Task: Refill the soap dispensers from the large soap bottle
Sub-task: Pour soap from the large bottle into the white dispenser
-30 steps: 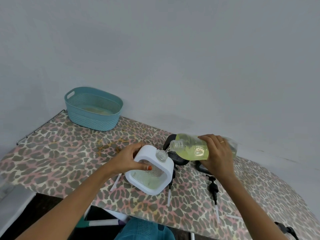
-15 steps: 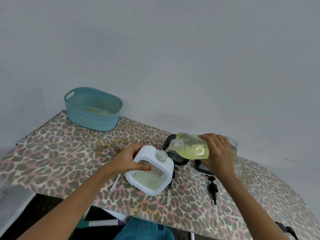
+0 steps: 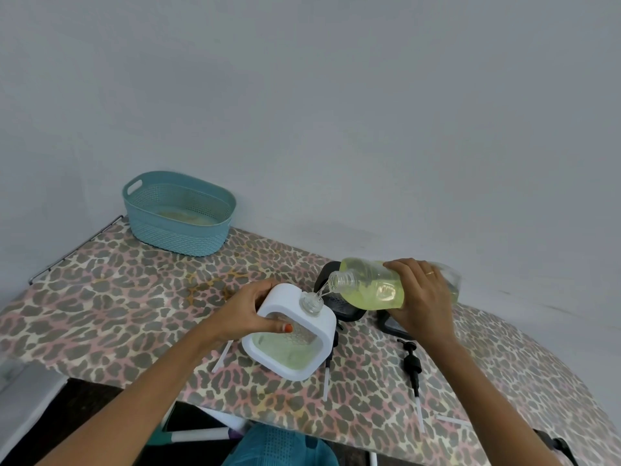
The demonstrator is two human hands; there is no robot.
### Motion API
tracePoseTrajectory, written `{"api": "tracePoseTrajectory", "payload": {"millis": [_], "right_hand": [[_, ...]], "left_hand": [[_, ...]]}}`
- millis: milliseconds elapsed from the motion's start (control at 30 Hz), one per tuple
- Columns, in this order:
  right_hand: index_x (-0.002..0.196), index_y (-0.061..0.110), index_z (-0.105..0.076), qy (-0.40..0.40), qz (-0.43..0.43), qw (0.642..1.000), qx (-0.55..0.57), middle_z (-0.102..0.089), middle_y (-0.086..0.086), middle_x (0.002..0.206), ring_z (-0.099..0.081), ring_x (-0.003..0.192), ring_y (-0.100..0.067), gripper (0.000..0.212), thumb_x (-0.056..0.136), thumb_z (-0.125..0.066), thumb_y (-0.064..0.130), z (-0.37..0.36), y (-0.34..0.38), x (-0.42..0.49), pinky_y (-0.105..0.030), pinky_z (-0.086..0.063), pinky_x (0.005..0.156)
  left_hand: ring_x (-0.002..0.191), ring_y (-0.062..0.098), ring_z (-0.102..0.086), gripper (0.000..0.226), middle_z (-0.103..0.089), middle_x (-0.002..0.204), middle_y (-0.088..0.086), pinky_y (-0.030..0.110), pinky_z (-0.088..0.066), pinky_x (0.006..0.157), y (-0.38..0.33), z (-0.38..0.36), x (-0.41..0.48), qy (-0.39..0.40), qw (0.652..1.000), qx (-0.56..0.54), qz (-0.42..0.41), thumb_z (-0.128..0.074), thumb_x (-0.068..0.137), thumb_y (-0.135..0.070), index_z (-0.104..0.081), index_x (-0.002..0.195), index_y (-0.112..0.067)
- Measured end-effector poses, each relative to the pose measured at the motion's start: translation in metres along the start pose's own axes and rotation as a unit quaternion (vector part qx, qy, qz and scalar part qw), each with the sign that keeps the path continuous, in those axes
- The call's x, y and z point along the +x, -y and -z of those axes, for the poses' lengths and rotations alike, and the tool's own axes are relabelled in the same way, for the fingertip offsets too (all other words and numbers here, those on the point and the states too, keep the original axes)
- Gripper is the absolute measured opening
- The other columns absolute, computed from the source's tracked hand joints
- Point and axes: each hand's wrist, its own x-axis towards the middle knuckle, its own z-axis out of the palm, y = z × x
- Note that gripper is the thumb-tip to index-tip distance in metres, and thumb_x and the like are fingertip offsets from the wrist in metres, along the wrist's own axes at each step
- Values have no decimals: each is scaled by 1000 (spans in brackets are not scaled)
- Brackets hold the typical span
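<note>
A white square soap dispenser (image 3: 321,344) with a clear body stands on the leopard-print table (image 3: 100,314), its open neck up and pale green soap in its bottom. My left hand (image 3: 248,311) grips its upper left corner. My right hand (image 3: 420,297) holds the large clear soap bottle (image 3: 373,287) tipped on its side, mouth just above the dispenser's neck. A thin stream of yellow-green soap runs from the bottle into the neck.
A black dispenser (image 3: 339,304) stands behind the white one. A black pump head with a white tube (image 3: 412,368) and other white tubes (image 3: 221,356) lie on the table. A teal basket (image 3: 178,216) sits at the back left by the wall.
The scene has barely changed; the bottle stays tipped over the dispenser's neck and the soap keeps running.
</note>
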Motion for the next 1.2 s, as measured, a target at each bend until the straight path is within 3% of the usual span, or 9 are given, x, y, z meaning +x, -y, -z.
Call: {"api": "tracePoseTrajectory", "payload": {"millis": [133,333,500,633,1200], "right_hand": [[100,12,-47,5,1,1000,-5,-68,-9,86,-44,85,-17,80,32,-89,2,0,-1,-1,-28,-32,74],[100,13,-47,4,-3,1000,-3,-68,-9,86,-44,84,-18,78,35,-89,2,1,-1,-1,-28,-33,74],[100,12,-47,4,-2,1000,1,-68,-9,86,-44,84,-18,78,34,-88,2,0,-1,-1,-28,-33,74],[100,13,-47,3,-3,1000,0,-68,-9,86,-45,85,-17,79,33,-88,2,2,-2,0,-28,-33,74],[101,14,-47,7,-4,1000,1,-68,-9,87,-45,86,-17,79,35,-90,6,2,-1,0,-28,-33,75]], "left_hand": [[90,18,-65,78,-66,101,14,27,-55,76,1,0,0,-5,1000,5,-5,-82,43,-57,-60,104,-15],[93,29,-63,84,-63,102,21,41,-54,80,4,1,-1,-11,1000,21,2,-82,44,-58,-59,106,-6],[92,26,-63,81,-63,102,19,35,-54,78,2,0,-2,-10,1000,15,0,-81,43,-59,-59,106,-14],[93,30,-62,82,-62,102,21,40,-54,79,4,-1,-2,-13,1000,22,-4,-81,44,-59,-59,107,-10],[88,12,-65,76,-65,97,6,23,-54,74,3,-6,-5,-20,1000,-15,-14,-81,40,-62,-59,102,-25]]}}
